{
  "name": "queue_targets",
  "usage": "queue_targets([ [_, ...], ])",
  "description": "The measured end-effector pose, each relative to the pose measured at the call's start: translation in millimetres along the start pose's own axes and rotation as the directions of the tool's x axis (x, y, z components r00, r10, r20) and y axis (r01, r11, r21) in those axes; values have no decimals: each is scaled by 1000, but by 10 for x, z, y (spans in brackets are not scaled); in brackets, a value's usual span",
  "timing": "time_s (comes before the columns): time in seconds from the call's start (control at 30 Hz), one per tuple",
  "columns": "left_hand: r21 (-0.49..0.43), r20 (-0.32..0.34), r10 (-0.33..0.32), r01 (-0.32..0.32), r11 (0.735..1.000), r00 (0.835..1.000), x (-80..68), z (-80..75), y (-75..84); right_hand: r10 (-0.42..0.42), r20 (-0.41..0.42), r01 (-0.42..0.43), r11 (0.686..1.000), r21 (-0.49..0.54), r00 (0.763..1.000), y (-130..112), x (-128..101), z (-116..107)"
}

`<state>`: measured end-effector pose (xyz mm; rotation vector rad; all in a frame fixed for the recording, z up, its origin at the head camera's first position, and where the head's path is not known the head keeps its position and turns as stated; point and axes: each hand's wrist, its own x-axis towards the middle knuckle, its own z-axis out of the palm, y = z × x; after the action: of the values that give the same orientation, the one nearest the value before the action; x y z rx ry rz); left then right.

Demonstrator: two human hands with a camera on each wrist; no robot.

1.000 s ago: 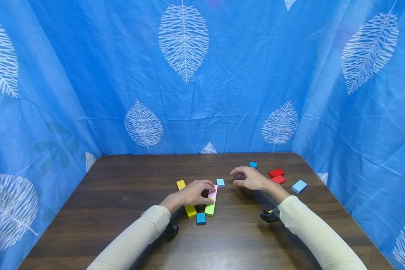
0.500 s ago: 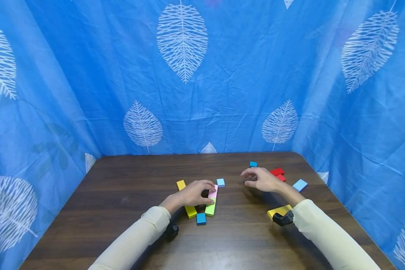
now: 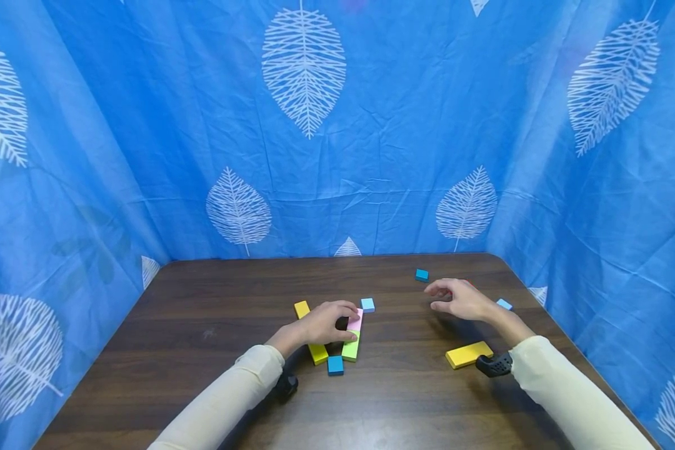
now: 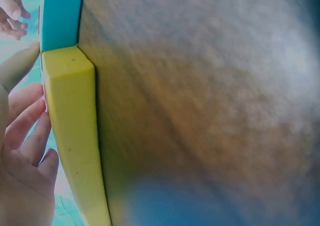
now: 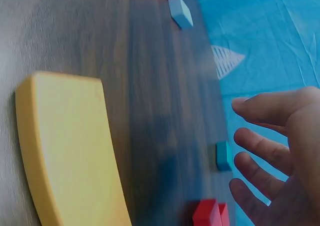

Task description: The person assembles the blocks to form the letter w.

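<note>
My left hand (image 3: 326, 322) reaches over a row of wooden blocks, its fingertips at a pink block (image 3: 357, 320) and its thumb at a lime green block (image 3: 350, 351). Under that hand lies a long yellow block (image 3: 317, 354); a blue block (image 3: 335, 365) sits between the yellow and green ends. A light blue block (image 3: 367, 305) stands at the pink one's far end. Above the table on the right, my right hand (image 3: 461, 300) hovers with relaxed, spread fingers and holds nothing. It largely hides the red blocks (image 5: 206, 213) in the head view.
A wide yellow block (image 3: 468, 354) lies close to the right wrist. Farther back is a small blue block (image 3: 422, 275); a light blue block (image 3: 504, 304) shows behind the right hand. Blue curtain (image 3: 337, 156) surrounds the dark wooden table (image 3: 219, 294).
My right hand has moved right from beside the small blue block, now covering the red blocks and uncovering the wide yellow one. The left hand has stayed in place.
</note>
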<state>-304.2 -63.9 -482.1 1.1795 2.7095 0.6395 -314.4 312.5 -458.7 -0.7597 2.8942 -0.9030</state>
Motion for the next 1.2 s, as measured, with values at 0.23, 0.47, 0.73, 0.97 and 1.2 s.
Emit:
queue_targets([
  [0.23, -6, -9, 15, -15, 1000, 1000, -7, -21, -2, 62, -44, -63, 997, -36, 997, 171, -84, -122],
  [0.47, -13, -3, 7, -7, 1000, 1000, 5, -24, -7, 143, -36, -145, 988, -52, 989, 333, -175, -183],
  [0.73, -7, 7, -2, 2, 1000, 1000, 1, -26, -1, 218, -44, -221, 972, -82, 975, 459, -228, -210],
  [0.97, -13, 12, -12, 12, 1000, 1000, 10, -42, 8, 175, -52, -180, 975, -131, 983, 492, -212, -188],
  [1.2, -14, 18, -19, 19, 1000, 1000, 16, -47, 21, 122, -21, -123, 977, -173, 992, 531, -176, -169],
])
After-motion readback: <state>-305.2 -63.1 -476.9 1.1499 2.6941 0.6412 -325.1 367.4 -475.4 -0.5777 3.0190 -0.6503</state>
